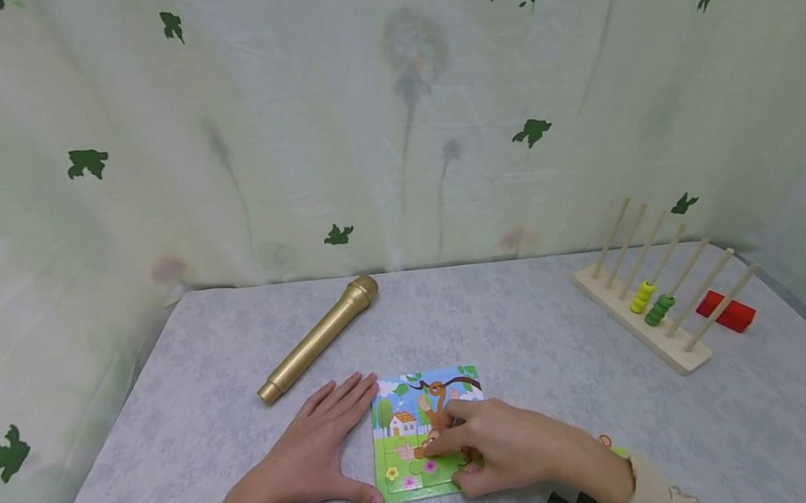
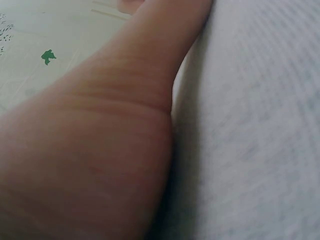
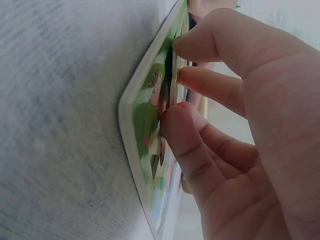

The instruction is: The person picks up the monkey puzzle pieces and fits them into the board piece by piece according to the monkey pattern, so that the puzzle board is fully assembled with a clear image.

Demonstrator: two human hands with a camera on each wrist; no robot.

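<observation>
A jigsaw puzzle (image 1: 414,496) with a monkey, a small house and flowers lies flat on the table, framed by a green and blue border. My left hand (image 1: 314,453) rests on the table along its left side, fingers straight, thumb at the lower left corner. Over the lower right part, my right hand (image 1: 512,445) pinches a puzzle piece (image 3: 173,87) between thumb and fingers. In the right wrist view the piece stands slightly raised from the board. Most of its picture is hidden by the fingers. The left wrist view shows only part of the left hand (image 2: 105,120), close up.
A gold toy microphone (image 1: 316,340) lies behind the left hand. At the right stands a wooden peg rack (image 1: 643,325) with yellow and green beads, a red block (image 1: 734,315) beside it. Something green (image 1: 619,452) is partly hidden behind the right wrist. A patterned curtain (image 1: 389,122) hangs behind.
</observation>
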